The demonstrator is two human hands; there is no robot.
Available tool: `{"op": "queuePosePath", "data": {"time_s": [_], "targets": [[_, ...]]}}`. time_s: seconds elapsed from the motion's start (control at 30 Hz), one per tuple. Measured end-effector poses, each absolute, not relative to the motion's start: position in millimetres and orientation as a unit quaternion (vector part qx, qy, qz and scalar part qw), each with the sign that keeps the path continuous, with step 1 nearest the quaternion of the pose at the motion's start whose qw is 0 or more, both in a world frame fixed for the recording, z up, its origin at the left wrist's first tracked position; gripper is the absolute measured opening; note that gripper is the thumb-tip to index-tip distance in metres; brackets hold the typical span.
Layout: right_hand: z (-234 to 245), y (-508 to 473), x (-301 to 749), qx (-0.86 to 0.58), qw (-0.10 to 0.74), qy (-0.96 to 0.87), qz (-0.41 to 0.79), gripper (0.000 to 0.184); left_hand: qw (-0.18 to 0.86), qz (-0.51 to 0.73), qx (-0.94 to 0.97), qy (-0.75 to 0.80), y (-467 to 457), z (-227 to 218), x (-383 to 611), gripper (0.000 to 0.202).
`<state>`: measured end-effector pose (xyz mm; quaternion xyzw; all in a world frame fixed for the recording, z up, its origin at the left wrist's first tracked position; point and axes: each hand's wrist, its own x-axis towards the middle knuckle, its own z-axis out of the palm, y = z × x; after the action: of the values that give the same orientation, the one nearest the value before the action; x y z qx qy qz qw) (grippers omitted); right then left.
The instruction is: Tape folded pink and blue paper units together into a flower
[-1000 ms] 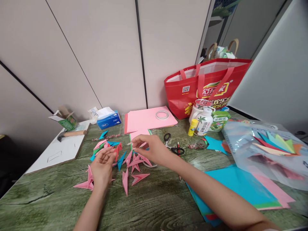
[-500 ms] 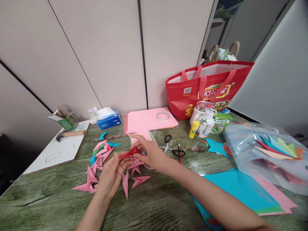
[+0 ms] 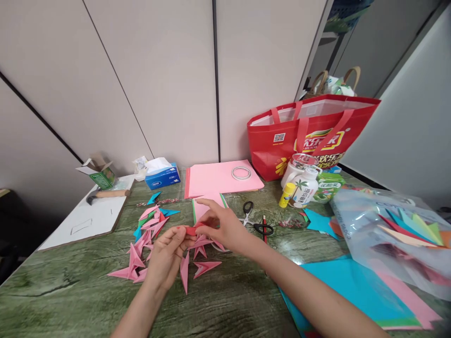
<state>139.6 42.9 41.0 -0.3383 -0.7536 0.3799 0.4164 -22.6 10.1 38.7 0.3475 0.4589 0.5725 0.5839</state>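
My left hand (image 3: 165, 256) and my right hand (image 3: 220, 225) meet above the green table (image 3: 70, 291), both pinching one small red folded paper piece (image 3: 192, 230) between the fingertips. Under and around them lie several pink folded paper points (image 3: 206, 267), and more pink, blue and green ones (image 3: 151, 223) lie to the left. A pink point (image 3: 184, 277) sticks out below my left hand.
Behind the hands: a pink paper stack (image 3: 220, 177) with a tape ring (image 3: 241, 172), scissors (image 3: 255, 220), a glue stick (image 3: 287, 195), a bottle (image 3: 306, 188), a red bag (image 3: 310, 131). Blue sheets (image 3: 348, 281) and a plastic bag (image 3: 398, 230) are right; tissue box (image 3: 162, 176), hammer (image 3: 105, 193), white board (image 3: 88, 218) left.
My right hand picked a red folded piece from the pile and brought it to my left hand, which rose to take hold of it. The view shifted slightly.
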Motion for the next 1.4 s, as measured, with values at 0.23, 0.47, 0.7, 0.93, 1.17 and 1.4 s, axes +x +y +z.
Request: {"op": "queuePosePath", "data": {"time_s": [0.23,0.47,0.7,0.93,1.17,1.4], "targets": [[38,43,135,-0.399,0.435,-0.709,0.386,0.049,0.536,0.559,0.399,0.491,12,37,-15,0.025],[38,42,138,-0.354,0.42,-0.742,0.386,0.068,0.579,0.561,0.345,0.48,13,38,-21,0.032],[41,37,139,-0.312,0.401,-0.826,0.246,0.063,0.657,0.505,0.327,0.454,12,33,-23,0.032],[39,41,142,-0.331,0.431,-0.808,0.23,0.055,0.601,0.498,0.409,0.472,8,47,-32,0.038],[34,39,138,-0.298,0.454,-0.816,0.198,0.067,0.596,0.53,0.357,0.486,4,50,-17,0.053],[38,38,138,-0.291,0.442,-0.799,0.286,0.067,0.593,0.562,0.319,0.48,6,47,-17,0.036]]}}
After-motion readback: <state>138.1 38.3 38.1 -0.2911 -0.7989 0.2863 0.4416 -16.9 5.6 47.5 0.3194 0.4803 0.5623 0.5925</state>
